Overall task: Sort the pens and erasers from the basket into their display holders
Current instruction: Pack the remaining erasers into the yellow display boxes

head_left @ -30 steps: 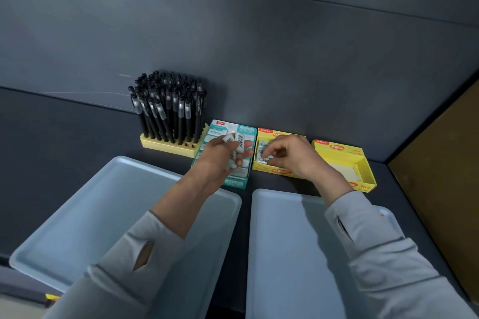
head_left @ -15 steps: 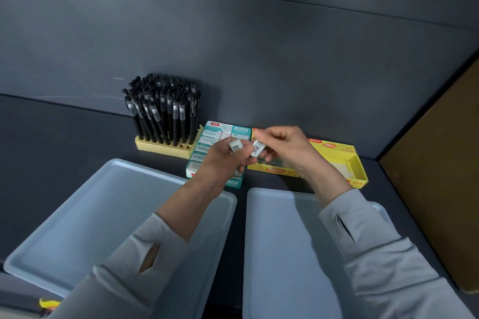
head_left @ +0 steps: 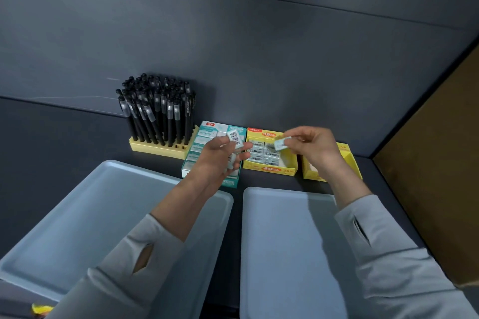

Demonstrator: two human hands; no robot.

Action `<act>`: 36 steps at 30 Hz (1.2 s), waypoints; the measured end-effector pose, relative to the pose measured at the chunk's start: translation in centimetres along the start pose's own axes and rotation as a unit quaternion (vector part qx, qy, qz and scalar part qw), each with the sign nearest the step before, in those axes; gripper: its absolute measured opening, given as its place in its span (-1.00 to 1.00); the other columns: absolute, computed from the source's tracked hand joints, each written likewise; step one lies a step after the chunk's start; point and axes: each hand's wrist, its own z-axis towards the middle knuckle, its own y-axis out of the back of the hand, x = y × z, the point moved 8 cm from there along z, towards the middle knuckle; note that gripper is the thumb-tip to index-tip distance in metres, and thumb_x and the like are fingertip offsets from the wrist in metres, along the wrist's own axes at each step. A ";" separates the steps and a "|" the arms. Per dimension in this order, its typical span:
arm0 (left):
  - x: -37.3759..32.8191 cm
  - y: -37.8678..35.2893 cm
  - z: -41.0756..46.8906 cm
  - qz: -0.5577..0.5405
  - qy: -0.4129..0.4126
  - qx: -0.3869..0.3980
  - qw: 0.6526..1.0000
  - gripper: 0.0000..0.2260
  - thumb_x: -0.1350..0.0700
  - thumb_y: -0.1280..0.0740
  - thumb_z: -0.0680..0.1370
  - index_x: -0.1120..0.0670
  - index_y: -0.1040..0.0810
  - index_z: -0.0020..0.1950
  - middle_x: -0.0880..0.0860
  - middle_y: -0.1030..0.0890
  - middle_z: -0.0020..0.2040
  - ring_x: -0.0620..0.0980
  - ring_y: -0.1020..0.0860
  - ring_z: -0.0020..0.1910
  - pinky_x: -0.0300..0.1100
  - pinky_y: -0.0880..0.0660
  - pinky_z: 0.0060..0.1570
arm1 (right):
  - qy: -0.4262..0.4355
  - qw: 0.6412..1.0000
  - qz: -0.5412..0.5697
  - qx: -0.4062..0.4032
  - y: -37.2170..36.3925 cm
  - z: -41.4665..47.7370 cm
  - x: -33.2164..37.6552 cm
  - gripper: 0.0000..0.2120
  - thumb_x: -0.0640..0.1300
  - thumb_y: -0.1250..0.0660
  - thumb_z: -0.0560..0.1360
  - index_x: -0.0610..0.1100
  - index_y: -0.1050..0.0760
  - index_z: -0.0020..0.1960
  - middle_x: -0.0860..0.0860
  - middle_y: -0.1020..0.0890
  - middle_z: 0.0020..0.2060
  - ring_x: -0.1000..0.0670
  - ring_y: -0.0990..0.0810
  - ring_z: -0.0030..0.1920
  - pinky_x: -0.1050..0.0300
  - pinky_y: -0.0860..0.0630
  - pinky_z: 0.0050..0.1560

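While both hands are hovering over the row of holders at the back of the dark counter (head_left: 64, 142), the teal eraser box (head_left: 207, 134) is sitting mid-row, packed with white erasers in pale sleeves. Just left of the teal eraser box, a yellow pen holder (head_left: 158, 150) is standing crowded with upright black pens (head_left: 158, 114). Just right of the teal eraser box, a first yellow eraser box (head_left: 269, 169) is showing rows of wrapped erasers. Farther right, a second yellow box (head_left: 348, 160) is lying mostly hidden behind the right hand; its contents cannot be told.

The left hand (head_left: 215, 160) is hanging over the near half of the teal eraser box, blocking part of it, its fingers (head_left: 242, 156) curling around a small bunch of erasers (head_left: 234, 137); the topmost is showing a barcode. The right hand (head_left: 316, 147) is hanging to the right of the teal eraser box, thumb and forefinger pinching a single pale eraser (head_left: 281, 142) over the first yellow eraser box.

In front of the teal eraser box, nearer the person, two pale blue trays are lying side by side: the left tray (head_left: 77, 215) and the right tray (head_left: 285, 254). Forearms in grey sleeves (head_left: 116, 280) are crossing over both, covering part of each. Behind the teal eraser box, a dark grey wall (head_left: 233, 46) is rising. Well to its right, a brown panel (head_left: 435, 163) is standing at the counter's edge.
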 end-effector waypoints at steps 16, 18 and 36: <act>-0.2 0.7 0.7 0.046 -0.025 -0.015 0.998 -0.92 0.18 -0.23 0.63 0.13 -0.49 -0.02 0.04 -0.58 -0.14 -0.19 -0.56 -0.29 -0.33 -0.42 -0.31 | -0.013 0.976 -0.185 0.114 -2.4 0.1 -0.2 -0.79 -0.22 -0.60 0.31 -0.11 -0.70 -0.07 -0.03 -0.67 -0.23 0.04 -0.62 -0.24 0.01 -0.64 -0.03; -0.4 0.6 0.9 0.078 -0.035 -0.012 0.996 -0.89 0.17 -0.25 0.62 0.12 -0.50 -0.10 0.02 -0.53 -0.24 -0.21 -0.49 -0.38 -0.34 -0.41 -0.32 | -0.015 0.977 -0.191 0.099 -2.3 0.2 -0.3 -0.78 -0.21 -0.61 0.31 -0.12 -0.70 -0.06 -0.01 -0.67 -0.24 0.05 -0.63 -0.25 0.11 -0.64 -0.12; -0.8 -0.6 1.1 0.128 -0.060 -0.003 0.990 -0.88 0.24 -0.43 0.51 0.12 -0.59 0.03 0.12 -0.66 -0.14 -0.15 -0.63 -0.27 -0.36 -0.45 -0.36 | 0.033 0.994 -0.077 0.072 -4.2 -0.6 3.6 -0.72 0.10 -0.38 0.52 -0.11 -0.66 -0.12 0.03 -0.62 -0.39 0.10 -0.56 -0.38 0.21 -0.47 -0.34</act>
